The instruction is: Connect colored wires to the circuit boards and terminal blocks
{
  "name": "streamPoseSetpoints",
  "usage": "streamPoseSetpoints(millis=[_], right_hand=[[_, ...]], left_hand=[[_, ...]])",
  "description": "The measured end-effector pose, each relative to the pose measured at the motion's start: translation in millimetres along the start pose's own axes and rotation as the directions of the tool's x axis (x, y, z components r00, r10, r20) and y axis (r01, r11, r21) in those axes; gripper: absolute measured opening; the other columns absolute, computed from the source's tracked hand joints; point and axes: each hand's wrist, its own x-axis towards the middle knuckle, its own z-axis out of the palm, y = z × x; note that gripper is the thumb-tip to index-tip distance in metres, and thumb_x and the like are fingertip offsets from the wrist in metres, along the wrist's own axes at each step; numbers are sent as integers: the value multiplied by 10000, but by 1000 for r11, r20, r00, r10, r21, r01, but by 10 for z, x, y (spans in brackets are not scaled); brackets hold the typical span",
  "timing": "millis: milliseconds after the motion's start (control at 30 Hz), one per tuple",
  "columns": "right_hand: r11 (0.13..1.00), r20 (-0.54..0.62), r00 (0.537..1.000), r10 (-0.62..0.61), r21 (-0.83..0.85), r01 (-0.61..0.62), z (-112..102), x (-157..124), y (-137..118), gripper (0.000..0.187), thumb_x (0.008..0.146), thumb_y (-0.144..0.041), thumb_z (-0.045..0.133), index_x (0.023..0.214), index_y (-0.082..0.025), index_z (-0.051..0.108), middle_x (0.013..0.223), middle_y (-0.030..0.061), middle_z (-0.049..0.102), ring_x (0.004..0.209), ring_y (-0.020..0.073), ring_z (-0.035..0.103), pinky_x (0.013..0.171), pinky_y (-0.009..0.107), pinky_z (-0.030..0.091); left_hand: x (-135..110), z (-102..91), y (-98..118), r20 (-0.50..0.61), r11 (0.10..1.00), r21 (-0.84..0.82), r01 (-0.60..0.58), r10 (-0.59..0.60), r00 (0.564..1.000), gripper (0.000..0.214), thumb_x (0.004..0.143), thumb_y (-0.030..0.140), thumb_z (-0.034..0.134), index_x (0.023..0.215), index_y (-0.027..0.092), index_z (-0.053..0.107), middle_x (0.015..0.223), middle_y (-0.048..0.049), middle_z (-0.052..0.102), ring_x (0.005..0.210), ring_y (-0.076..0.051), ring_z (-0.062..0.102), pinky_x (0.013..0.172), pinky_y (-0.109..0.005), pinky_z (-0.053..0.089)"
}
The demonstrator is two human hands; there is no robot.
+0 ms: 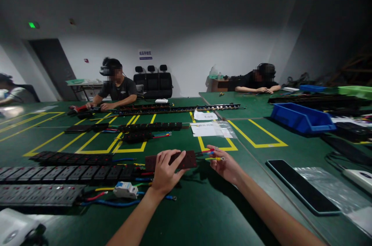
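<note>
the reference point is the miniature circuit breaker, lying on the green workbench. the dark socket strip is located beyond and to the right of the breaker. the left hand grips this strip from above, fingers spread across its face. the right hand, farther right of the breaker, is partly curled at the strip's wire leads; whether its fingers close on them cannot be told. a ring terminal ends the yellow lead. directly left of the breaker lies a grey multi-socket strip. well right of the breaker lies a smartphone; a blue parts bin sits farther beyond the breaker, also well right.
</note>
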Motion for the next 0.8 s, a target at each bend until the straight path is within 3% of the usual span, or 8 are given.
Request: streamPoseSetpoints(millis=[167, 300, 433, 533, 667, 800], right_hand=[[998, -151, 987, 57, 39, -51, 129, 6, -18, 69, 913, -242, 611, 935, -187, 645, 672, -11, 665, 427, 62, 531, 370, 136, 434], [1000, -177, 984, -2, 3, 2, 158, 2, 2, 149, 918, -319, 594, 840, -198, 633, 668, -15, 653, 462, 73, 530, 355, 142, 373], [972, -186, 969, -162, -198, 124, 136, -3, 30, 257, 858, -436, 657, 891, -189, 720, 760, 24, 685, 529, 88, 553, 389, 168, 384], [891, -149, 939, -309, -390, 231, 123, -1, 47, 376, 765, -516, 738, 932, -180, 759, 819, 46, 701, 569, 107, 559, 393, 191, 368], [712, -109, 878, -465, -636, 298, 125, 3, 60, 463, 688, -578, 779, 904, -169, 766, 795, 49, 700, 568, 125, 537, 403, 215, 366], [606, -85, 852, -517, -739, 294, 96, 15, 57, 527, 706, -657, 726, 876, -159, 760, 715, 37, 663, 527, 119, 480, 404, 227, 372]], left_hand=[[-2, 30, -11, 39, 998, 18, 53, -54, 998, 596, 818, 308, 795, 1374, 266, 586, 1209, -103, 638, 1116, -276, 571, 942, -449, 438], [7, 28, -4, 69, 995, 24, 98, -99, 993, 615, 807, 280, 804, 1380, 275, 582, 1217, -99, 636, 1121, -277, 567, 949, -449, 441], [15, 28, 0, 109, 994, 22, 107, -109, 988, 618, 804, 277, 804, 1380, 290, 581, 1223, -92, 636, 1134, -277, 565, 956, -452, 447], [15, 38, 0, 128, 994, 23, 111, -113, 985, 631, 806, 286, 800, 1393, 307, 569, 1225, -86, 636, 1137, -277, 568, 954, -457, 456], [15, 45, 3, 138, 992, 30, 119, -122, 983, 642, 793, 281, 813, 1389, 299, 573, 1224, -88, 637, 1136, -278, 566, 959, -460, 455], [13, 48, 4, 161, 992, 29, 123, -126, 979, 635, 776, 286, 831, 1364, 280, 592, 1230, -91, 638, 1142, -280, 565, 962, -460, 449]])
